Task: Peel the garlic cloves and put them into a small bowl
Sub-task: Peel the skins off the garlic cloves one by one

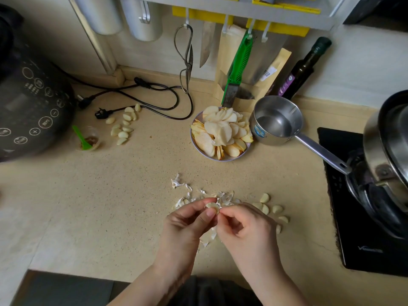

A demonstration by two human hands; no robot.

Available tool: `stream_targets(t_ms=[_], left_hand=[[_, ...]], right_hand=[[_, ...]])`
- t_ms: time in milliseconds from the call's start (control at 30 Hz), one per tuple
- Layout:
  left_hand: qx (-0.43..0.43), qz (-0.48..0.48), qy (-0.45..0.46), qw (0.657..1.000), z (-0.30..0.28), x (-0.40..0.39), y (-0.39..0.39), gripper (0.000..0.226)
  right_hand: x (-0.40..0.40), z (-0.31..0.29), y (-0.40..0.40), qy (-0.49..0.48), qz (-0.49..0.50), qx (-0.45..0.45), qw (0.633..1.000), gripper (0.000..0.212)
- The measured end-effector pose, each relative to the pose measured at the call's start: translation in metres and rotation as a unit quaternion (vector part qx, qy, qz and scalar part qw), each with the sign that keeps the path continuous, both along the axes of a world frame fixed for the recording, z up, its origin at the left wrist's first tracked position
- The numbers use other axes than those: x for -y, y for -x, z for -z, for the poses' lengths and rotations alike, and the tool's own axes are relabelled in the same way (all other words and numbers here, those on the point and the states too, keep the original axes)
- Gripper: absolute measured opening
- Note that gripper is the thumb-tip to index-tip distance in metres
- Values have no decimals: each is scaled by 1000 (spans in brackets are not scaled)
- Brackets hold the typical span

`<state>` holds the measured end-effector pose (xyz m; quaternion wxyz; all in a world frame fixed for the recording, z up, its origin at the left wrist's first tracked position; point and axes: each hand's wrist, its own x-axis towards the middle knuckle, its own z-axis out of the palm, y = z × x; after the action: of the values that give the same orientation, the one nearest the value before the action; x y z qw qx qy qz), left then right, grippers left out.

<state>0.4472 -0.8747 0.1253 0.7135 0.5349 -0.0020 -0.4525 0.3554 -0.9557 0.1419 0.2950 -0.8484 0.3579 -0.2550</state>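
Now, your hands: your left hand (187,219) pinches a garlic clove (212,206) between thumb and forefinger; your right hand (240,224) pinches the skin at the clove's right end, fingers curled.
Clove in hand: it is held above the surface (110,206), between both hands; I judge it half peeled.
Skins: loose garlic skins (189,195) lie just beyond and under your hands.
Cloves at right: a few cloves (268,208) lie just right of your right hand.
Cloves far left: a pile of cloves (123,127) lies well beyond your left hand.
Bowl: I cannot say which bowl is meant; a small cup (87,139) stands near the far pile.
Risk: if you pull the skin too hard, the clove may slip from the left pinch and drop among the skins.
Risk two: thin skin may tear and stay on the clove.
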Motion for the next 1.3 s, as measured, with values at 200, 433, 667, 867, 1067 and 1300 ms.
stream_targets(t_ms=[200, 433, 667, 867, 1067, 1300], left_hand=[[143, 36, -37, 988, -1, -1, 4, 20], [9, 63, -5, 998, -4, 0, 5, 22], [-167, 42, 30, 985, -2, -1, -4, 19], [-179, -20, 24, 983, 7, 0, -4, 13], [-136, -35, 20, 990, 8, 1, 0, 12], [-18, -30, 10, 999, 11, -4, 4, 19]], right_hand=[[0, 1, -5, 36, 15, -56, 998, 18], [30, 13, 5, -7, 58, -49, 997, 15], [31, 29, 13, -73, -14, -38, 997, 20], [7, 12, 9, -32, -42, 52, 997, 10], [6, 12, 4, 21, -33, 41, 998, 6], [7, 13, 2, 49, -19, 21, 998, 13]])
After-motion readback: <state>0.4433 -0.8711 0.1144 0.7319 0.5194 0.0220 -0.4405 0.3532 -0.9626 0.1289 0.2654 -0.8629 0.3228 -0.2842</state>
